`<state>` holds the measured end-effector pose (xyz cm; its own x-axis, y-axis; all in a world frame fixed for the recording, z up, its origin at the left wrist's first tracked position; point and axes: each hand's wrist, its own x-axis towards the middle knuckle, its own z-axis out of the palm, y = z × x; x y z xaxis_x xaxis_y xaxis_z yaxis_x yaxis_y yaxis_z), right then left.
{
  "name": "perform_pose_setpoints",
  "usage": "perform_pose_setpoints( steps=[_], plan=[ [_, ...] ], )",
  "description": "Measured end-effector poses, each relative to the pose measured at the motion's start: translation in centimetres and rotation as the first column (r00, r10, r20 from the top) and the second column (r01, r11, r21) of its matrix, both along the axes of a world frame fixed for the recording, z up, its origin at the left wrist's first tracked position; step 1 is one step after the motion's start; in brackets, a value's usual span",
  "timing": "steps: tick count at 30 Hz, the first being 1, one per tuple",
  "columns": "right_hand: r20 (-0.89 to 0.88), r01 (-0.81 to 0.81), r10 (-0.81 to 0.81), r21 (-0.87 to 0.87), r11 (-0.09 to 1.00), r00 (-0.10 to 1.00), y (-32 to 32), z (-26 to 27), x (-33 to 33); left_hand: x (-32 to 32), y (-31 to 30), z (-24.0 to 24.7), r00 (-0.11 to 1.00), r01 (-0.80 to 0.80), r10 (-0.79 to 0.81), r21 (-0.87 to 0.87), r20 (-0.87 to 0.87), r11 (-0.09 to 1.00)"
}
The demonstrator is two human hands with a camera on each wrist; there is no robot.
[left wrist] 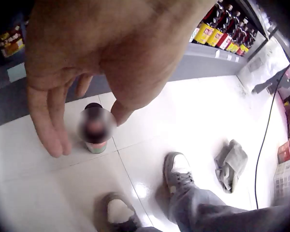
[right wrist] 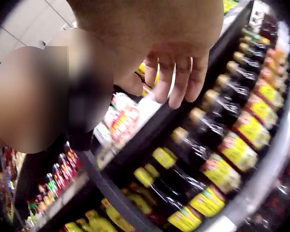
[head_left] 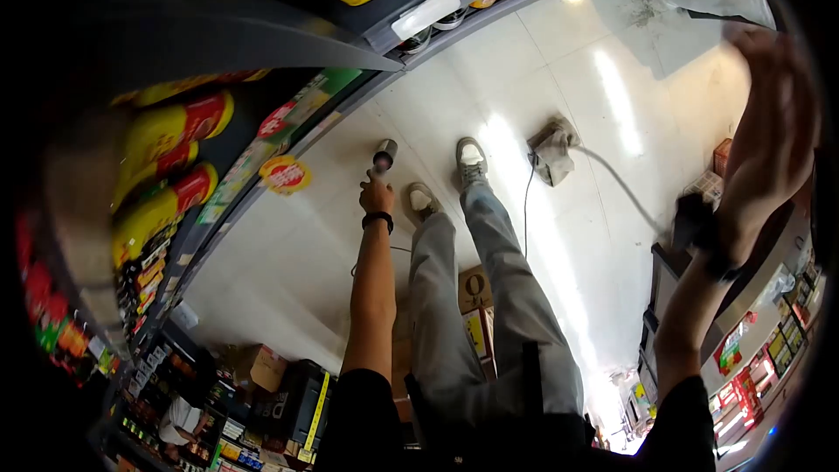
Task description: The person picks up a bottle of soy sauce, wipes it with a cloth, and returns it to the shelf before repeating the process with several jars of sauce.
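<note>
My left hand [head_left: 377, 195] reaches down over the floor, fingers spread and relaxed in the left wrist view. Below it, a small dark-topped cylindrical container [left wrist: 95, 145], partly blurred, shows between thumb and fingers, much smaller than the hand. In the head view this container [head_left: 385, 150] appears just past the fingertips. My right hand [head_left: 773, 114] is out at the far right, blurred, with loosely extended fingers. The right wrist view has the right hand [right wrist: 176, 72] holding nothing, its fingers hanging before a shelf of dark sauce bottles [right wrist: 222, 104].
A grey cloth [head_left: 553, 150] lies on the tiled floor [head_left: 489, 61] beside my shoes [head_left: 472, 157], with a thin cord near it. Shelves with yellow-labelled bottles [head_left: 175, 201] curve along the left. Cardboard boxes [head_left: 474, 288] stand by my legs. A person [head_left: 181, 422] appears at lower left.
</note>
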<state>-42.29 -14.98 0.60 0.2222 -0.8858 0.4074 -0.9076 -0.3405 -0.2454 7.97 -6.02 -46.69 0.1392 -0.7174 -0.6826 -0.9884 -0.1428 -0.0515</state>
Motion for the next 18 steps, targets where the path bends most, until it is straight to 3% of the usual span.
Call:
perform_pose_setpoints(
  steps=[1,2,3,6,9,11,13,15,18],
  plan=[
    [0.49,-0.027,0.037,-0.029,0.999,0.871,1.0,-3.6,2.7,-0.1,-0.8,-2.3,1.0,0.02,-0.021,-0.021,-0.004,1.0],
    [0.571,0.154,-0.252,0.215,0.964,0.781,4.1,-6.4,3.9,-0.5,-1.0,-4.6,0.999,0.043,-0.043,-0.033,-0.013,0.999],
    [0.655,0.113,-0.304,0.318,0.941,0.692,6.2,-9.2,4.1,-1.0,-1.3,-5.8,1.0,-0.008,0.008,-0.073,0.012,0.997],
    [0.664,0.178,-0.598,0.589,0.788,0.449,12.3,-14.5,5.6,-0.2,-1.4,-10.1,0.997,-0.078,0.075,-0.126,-0.028,0.989],
    [0.497,0.175,-0.786,0.793,0.583,0.367,15.2,-16.8,8.0,-0.7,-1.4,-9.3,0.988,-0.069,0.034,-0.233,-0.149,0.97],
    [0.491,0.092,-0.804,0.832,0.547,0.335,15.3,-18.1,10.0,-1.5,-3.3,-4.4,0.967,0.018,-0.073,-0.222,-0.243,0.975],
    [0.513,0.049,-0.722,0.799,0.6,0.465,14.5,-16.6,11.5,-1.8,-4.7,4.7,0.866,0.177,-0.282,-0.275,-0.412,0.945],
    [0.572,-0.074,-0.635,0.771,0.633,0.52,14.8,-16.5,13.2,-2.3,-4.7,14.6,0.722,0.328,-0.469,-0.346,-0.508,0.879],
    [0.571,-0.235,-0.273,0.66,0.714,0.774,11.5,-9.7,14.6,-5.2,-6.5,33.6,0.482,0.546,-0.698,-0.442,-0.529,0.712]
  ],
)
